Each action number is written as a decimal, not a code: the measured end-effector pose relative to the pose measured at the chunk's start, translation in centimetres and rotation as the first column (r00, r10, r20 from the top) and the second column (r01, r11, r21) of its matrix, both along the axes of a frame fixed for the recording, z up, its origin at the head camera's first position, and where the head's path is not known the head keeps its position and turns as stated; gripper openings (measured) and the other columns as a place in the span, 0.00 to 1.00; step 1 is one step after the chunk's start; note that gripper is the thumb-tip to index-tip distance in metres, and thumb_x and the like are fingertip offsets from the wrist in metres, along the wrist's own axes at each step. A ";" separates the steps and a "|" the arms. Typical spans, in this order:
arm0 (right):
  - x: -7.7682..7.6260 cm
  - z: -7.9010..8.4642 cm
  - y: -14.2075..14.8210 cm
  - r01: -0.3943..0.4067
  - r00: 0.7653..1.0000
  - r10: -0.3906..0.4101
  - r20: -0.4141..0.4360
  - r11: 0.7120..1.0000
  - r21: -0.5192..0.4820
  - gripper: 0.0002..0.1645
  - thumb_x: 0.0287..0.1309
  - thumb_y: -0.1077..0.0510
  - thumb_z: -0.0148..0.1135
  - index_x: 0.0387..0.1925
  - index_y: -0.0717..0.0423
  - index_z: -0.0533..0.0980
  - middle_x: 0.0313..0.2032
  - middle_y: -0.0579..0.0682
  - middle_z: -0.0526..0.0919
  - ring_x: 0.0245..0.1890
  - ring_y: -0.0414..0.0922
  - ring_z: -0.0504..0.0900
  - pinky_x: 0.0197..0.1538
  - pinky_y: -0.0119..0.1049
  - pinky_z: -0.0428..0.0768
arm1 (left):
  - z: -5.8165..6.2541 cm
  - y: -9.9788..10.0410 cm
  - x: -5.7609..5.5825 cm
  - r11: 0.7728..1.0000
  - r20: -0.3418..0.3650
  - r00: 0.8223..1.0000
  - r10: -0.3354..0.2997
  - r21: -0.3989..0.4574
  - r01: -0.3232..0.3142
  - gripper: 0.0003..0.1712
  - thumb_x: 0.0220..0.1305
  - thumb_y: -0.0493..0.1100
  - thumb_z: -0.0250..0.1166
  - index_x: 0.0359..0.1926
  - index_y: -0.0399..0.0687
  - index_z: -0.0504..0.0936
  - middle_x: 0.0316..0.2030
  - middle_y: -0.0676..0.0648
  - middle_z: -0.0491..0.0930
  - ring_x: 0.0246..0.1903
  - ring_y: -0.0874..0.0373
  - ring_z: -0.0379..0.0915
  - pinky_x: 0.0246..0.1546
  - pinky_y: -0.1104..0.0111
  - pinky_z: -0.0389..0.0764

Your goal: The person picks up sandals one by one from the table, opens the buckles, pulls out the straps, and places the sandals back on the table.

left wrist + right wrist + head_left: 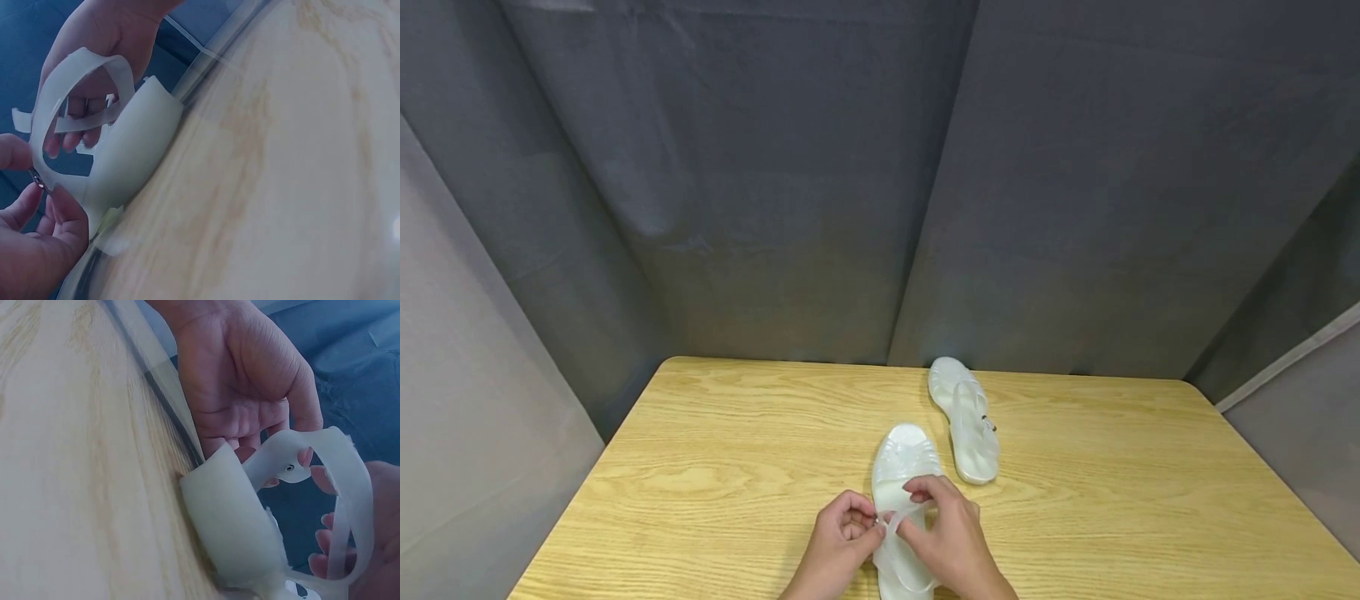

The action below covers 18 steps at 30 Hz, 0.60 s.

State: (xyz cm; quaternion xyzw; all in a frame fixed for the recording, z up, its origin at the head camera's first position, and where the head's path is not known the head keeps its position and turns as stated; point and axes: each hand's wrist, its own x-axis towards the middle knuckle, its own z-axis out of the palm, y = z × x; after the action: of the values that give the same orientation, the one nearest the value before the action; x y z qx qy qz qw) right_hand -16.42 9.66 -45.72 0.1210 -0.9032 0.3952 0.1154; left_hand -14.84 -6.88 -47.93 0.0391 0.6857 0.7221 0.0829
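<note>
Grey curtains (790,183) hung behind the wooden bench (737,483). Fingers of the left hand (844,536) pinched the metal fastener (37,179) on the strap (70,70); whether the right hand's (953,533) bent fingers also gripped, I could not tell. Below them on the bench, the pale sandal (906,454) seemed light, bendable, perhaps slippery, best steadied by its sole (232,519).

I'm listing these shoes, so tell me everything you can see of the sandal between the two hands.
The near sandal is whitish, translucent and plastic-looking, with a rounded, ridged toe section and a looped strap bearing a small metal fitting. It lies sole down on the wooden table, toe toward the dark curtain. The left hand pinches the strap near the fitting; the right hand is at the strap too, its grip unclear. Whether the strap is fastened isn't clear.
</note>
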 end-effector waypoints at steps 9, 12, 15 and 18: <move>-0.1 -0.1 0.2 -0.069 0.993 0.067 -0.095 0.997 -0.021 0.28 0.38 0.72 0.60 0.46 0.53 0.77 0.45 0.40 0.78 0.50 0.44 0.77 0.52 0.54 0.68 | 0.3 0.0 0.2 1.000 -0.008 1.000 0.003 0.012 -0.003 0.14 0.59 0.34 0.61 0.43 0.30 0.70 0.32 0.49 0.71 0.27 0.63 0.72 0.26 0.76 0.75; -0.2 -0.2 0.3 -0.061 0.989 0.054 -0.136 0.997 -0.048 0.28 0.36 0.75 0.58 0.44 0.56 0.78 0.45 0.42 0.78 0.51 0.45 0.77 0.53 0.51 0.72 | 0.4 0.0 0.3 1.000 -0.004 1.000 0.002 0.010 -0.002 0.15 0.60 0.35 0.61 0.44 0.29 0.70 0.33 0.49 0.71 0.27 0.63 0.72 0.27 0.76 0.75; -0.3 -0.2 0.2 -0.026 0.983 0.008 -0.182 0.995 -0.098 0.23 0.39 0.75 0.60 0.41 0.57 0.79 0.44 0.43 0.79 0.50 0.45 0.77 0.53 0.45 0.75 | 0.5 0.1 0.3 1.000 0.008 1.000 0.006 0.005 -0.006 0.15 0.60 0.35 0.61 0.44 0.29 0.70 0.33 0.48 0.71 0.27 0.63 0.71 0.27 0.75 0.75; -0.3 -0.3 0.1 0.012 0.974 -0.044 -0.221 0.990 -0.144 0.18 0.43 0.72 0.64 0.38 0.56 0.80 0.43 0.44 0.79 0.48 0.45 0.78 0.53 0.42 0.74 | 0.5 0.1 0.3 1.000 0.023 1.000 0.014 0.000 -0.014 0.15 0.59 0.36 0.62 0.44 0.31 0.70 0.33 0.48 0.72 0.26 0.62 0.71 0.27 0.75 0.75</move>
State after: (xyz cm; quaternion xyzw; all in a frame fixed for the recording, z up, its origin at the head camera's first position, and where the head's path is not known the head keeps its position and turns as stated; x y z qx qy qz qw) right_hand -16.68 9.79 -46.04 0.1436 -0.8557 0.4407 0.2300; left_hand -14.51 -6.77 -47.45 0.0262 0.6850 0.7230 0.0858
